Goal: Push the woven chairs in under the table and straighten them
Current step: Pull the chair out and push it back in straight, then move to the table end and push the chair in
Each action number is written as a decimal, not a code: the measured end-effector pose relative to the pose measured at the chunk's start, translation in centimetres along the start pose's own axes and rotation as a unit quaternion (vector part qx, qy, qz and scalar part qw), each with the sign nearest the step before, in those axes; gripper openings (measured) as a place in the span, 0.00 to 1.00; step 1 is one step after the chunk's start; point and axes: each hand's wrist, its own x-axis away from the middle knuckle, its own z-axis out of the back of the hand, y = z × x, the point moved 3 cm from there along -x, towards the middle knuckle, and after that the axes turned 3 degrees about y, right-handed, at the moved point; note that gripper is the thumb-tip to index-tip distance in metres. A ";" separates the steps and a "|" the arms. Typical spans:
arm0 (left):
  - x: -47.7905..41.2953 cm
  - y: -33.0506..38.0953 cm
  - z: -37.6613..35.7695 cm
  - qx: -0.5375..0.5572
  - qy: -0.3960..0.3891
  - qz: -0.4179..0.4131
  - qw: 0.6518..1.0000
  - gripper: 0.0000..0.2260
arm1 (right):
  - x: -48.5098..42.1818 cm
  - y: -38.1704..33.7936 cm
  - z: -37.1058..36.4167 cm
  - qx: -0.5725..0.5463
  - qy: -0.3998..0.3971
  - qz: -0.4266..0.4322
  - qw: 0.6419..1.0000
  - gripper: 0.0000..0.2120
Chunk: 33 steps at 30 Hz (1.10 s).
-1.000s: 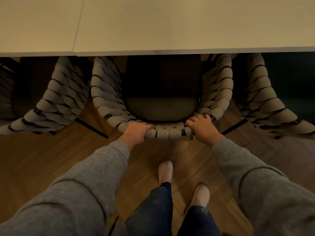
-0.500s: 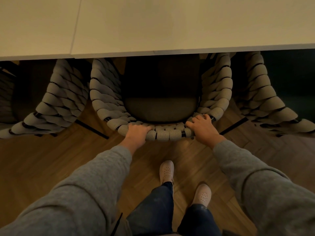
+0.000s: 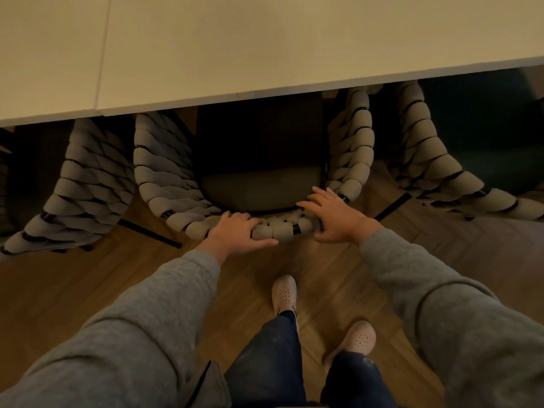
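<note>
Middle woven chair [image 3: 164, 184] tucked under table [image 3: 265, 48], frame centre.
Backrest gripped by left hand [image 3: 235, 231]; right hand [image 3: 335, 213] laid splayed, apparently unclamped.

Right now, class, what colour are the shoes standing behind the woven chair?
Pale pink perforated clogs, clearest in the head view.

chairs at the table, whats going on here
A person stands behind the middle chair, which is tucked partly under the table. The left hand grips the woven back rail. The right hand lies on the rail with fingers spread, not clearly gripping. A chair on the left and one on the right sit alongside, angled slightly outward.
</note>
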 end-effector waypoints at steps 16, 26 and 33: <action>-8.6 36.5 10.8 -0.023 0.220 -0.153 0.963 0.29 | 26.1 29.2 5.6 0.060 0.186 -0.237 0.952 0.29; -15.4 61.6 14.8 -0.028 0.178 -0.126 0.975 0.33 | 42.3 48.3 9.5 0.079 0.159 -0.253 0.951 0.27; -23.2 69.9 20.1 -0.001 0.194 -0.066 0.979 0.36 | 41.6 61.0 15.2 0.098 0.132 -0.225 0.960 0.28</action>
